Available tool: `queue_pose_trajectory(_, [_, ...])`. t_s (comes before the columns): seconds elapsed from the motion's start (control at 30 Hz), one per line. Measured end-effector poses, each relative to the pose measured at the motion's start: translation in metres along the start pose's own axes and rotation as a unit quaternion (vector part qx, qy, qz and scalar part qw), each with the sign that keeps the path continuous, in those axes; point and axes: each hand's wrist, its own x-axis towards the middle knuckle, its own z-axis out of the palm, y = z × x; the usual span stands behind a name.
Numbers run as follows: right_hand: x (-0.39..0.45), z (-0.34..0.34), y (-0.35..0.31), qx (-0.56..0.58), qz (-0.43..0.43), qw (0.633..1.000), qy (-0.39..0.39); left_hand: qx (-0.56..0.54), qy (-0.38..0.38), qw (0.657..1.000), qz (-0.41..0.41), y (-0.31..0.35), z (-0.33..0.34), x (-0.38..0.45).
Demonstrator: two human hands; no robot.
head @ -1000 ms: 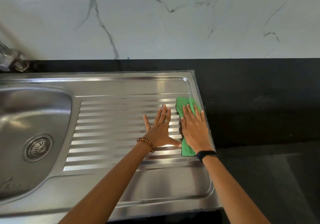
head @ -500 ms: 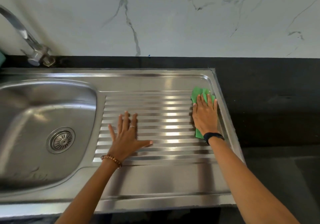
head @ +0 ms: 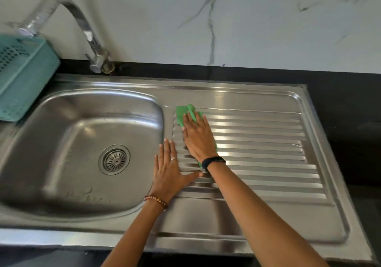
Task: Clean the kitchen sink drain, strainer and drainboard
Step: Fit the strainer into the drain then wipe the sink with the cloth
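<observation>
Head view only. Right hand (head: 197, 136) lies flat, fingers straight, pressing the green cloth (head: 184, 114) onto the ribbed drainboard (head: 259, 143). Half a second ago this hand and cloth sat at the drainboard's far right edge; now both are at the left end of the ribs, just beside the sink bowl (head: 78, 143). So a full right-to-left swipe across the ridges is done, cloth dragged along the grooves toward the bowl. Judgement: drainboard wiping is well underway, this pass pushes any residue to the basin side; more passes on the nearer ribs and the flat front lip probably remain. Strainer (head: 114, 160) in the drain sits in place at the bowl bottom, untouched by either hand, likely a later step.

Left hand (head: 169, 169) has also shifted leftward with the sweep; it now rests palm-down, fingers straight and together, thumb spread right, on the strip between bowl and ribs. Holds nothing, seems a brace. Its thumb tip lies near the right wrist.

Pose: both forearms reach forward from the bottom edge, right arm angled in from the lower right, crossing over the ribs; cloth peeks out past the right fingertips and under the wrist. Faucet (head: 86, 31) and teal basket (head: 20, 75) at back left, apart from hands.
</observation>
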Motion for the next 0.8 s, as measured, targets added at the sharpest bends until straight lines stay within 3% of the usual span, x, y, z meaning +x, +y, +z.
queue_pose_trajectory(0.17, [0.017,0.011,-0.031,-0.021,-0.124,0.990,-0.058,0.016,-0.012,1.000,0.001,0.001,-0.002,-0.002])
queue_pose_trajectory(0.3, [0.005,0.010,-0.019,-0.009,-0.144,0.987,-0.069,0.056,-0.021,0.998,-0.008,0.003,-0.004,-0.004])
queue_pose_trajectory(0.43, [-0.019,0.000,0.008,0.009,-0.088,0.995,-0.038,0.090,-0.008,0.996,-0.007,0.016,-0.002,-0.010])
queue_pose_trajectory(0.8, [-0.113,-0.057,0.188,-0.051,0.117,0.992,0.000,0.097,-0.101,0.976,0.164,0.169,0.066,-0.018])
